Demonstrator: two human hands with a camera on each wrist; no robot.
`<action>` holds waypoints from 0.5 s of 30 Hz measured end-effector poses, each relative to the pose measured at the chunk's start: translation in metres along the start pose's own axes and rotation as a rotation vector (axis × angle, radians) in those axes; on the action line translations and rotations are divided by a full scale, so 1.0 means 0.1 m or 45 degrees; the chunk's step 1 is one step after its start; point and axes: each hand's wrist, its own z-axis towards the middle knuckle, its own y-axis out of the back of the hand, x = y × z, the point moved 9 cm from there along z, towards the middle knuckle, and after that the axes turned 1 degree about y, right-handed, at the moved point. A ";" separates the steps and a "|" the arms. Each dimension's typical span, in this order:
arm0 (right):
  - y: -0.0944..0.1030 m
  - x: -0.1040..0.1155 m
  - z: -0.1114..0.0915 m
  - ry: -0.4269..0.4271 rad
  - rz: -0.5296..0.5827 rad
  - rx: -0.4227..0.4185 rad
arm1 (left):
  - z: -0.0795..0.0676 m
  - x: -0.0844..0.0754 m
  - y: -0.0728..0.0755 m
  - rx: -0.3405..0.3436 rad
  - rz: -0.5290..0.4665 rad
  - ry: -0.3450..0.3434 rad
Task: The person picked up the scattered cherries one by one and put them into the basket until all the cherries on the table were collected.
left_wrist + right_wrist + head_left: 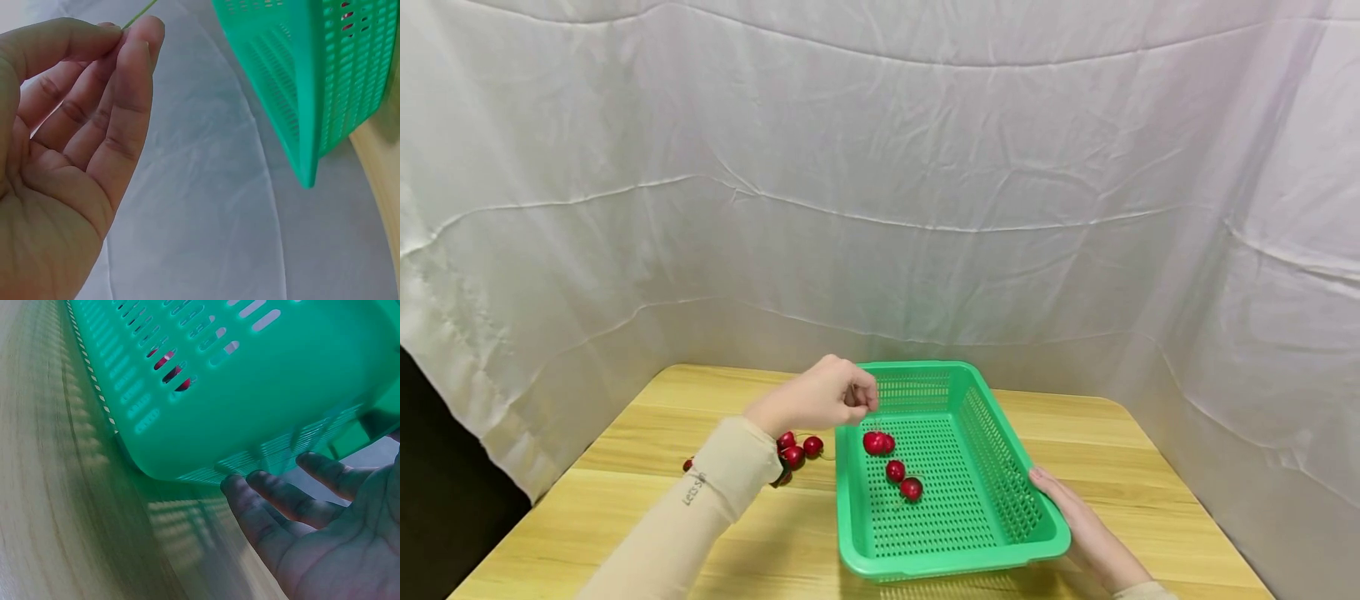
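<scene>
My left hand is over the left rim of a green plastic basket. Its thumb and fingertips pinch a thin green cherry stem. Below those fingertips in the head view are bunched red cherries, overlapping one another at the basket's left side. Two more cherries lie on the perforated floor nearer me. My right hand holds the basket at its right side, thumb at the rim. In the right wrist view, its spread fingers touch the slotted outer wall.
Several loose cherries lie on the wooden table left of the basket, partly hidden by my left wrist. One more cherry peeks out beyond the sleeve. Whitish cloth hangs round the table's back and sides.
</scene>
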 end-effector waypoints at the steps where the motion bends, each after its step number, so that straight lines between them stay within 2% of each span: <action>1: 0.00 0.00 0.00 0.003 -0.002 -0.001 | 0.02 0.00 -0.03 0.004 0.006 -0.006; 11: 0.05 -0.02 0.02 -0.011 -0.056 -0.064 | 0.12 -0.04 -0.32 0.077 0.049 -0.066; 15: 0.09 -0.04 0.02 -0.025 -0.085 -0.115 | 0.15 -0.03 -0.43 0.111 0.056 -0.053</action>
